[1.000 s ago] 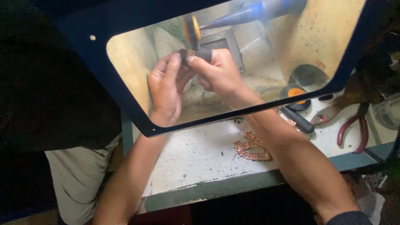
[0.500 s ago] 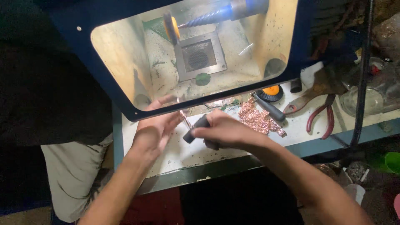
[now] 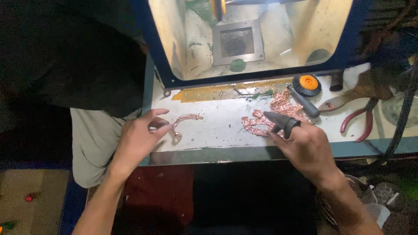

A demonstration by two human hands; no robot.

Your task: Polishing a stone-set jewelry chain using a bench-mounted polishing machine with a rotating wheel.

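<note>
My left hand hovers at the bench's left front with fingers spread, fingertips at the end of a curved copper chain bracelet that lies on the white bench top. My right hand grips a black tapered tool, whose tip points left over a pile of copper chain pieces at mid-bench.
A blue-framed polishing box stands behind the bench, with an orange buffing wheel, a metal grate and a green lump inside. At right lie an orange-and-black disc, a black-handled tool and red-handled pliers.
Both hands have come out of the polishing box down to the bench. The left hand has laid the bracelet down and spread its fingers; the right has moved to the chain pile.
</note>
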